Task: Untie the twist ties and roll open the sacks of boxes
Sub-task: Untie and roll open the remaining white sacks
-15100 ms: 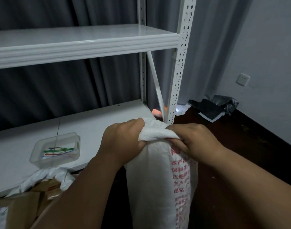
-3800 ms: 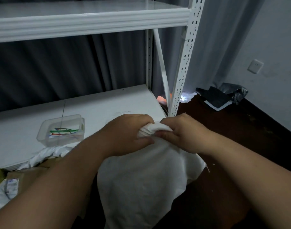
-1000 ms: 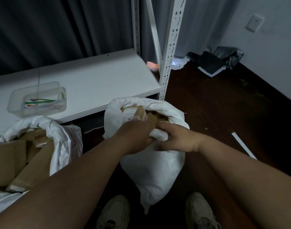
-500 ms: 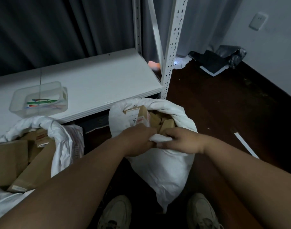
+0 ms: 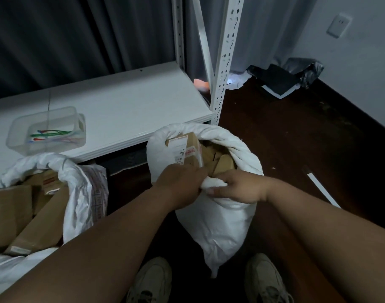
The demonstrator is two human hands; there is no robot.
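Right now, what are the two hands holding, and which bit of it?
Both the left hand and right hand grip the white sack by the near side of its rolled-down rim.

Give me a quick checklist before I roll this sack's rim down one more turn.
1. Both hands on the near rim: left hand and right hand grip the sack there: ok.
2. Mouth open: boxes show inside: ok.
3. Twist tie off this sack: none visible at the mouth: ok.
4. Rim rolled evenly: far rim rolled, near part bunched under the hands: not ok.
5. Sack's base steady on the floor: its lower end tapers between the shoes: cannot tell.
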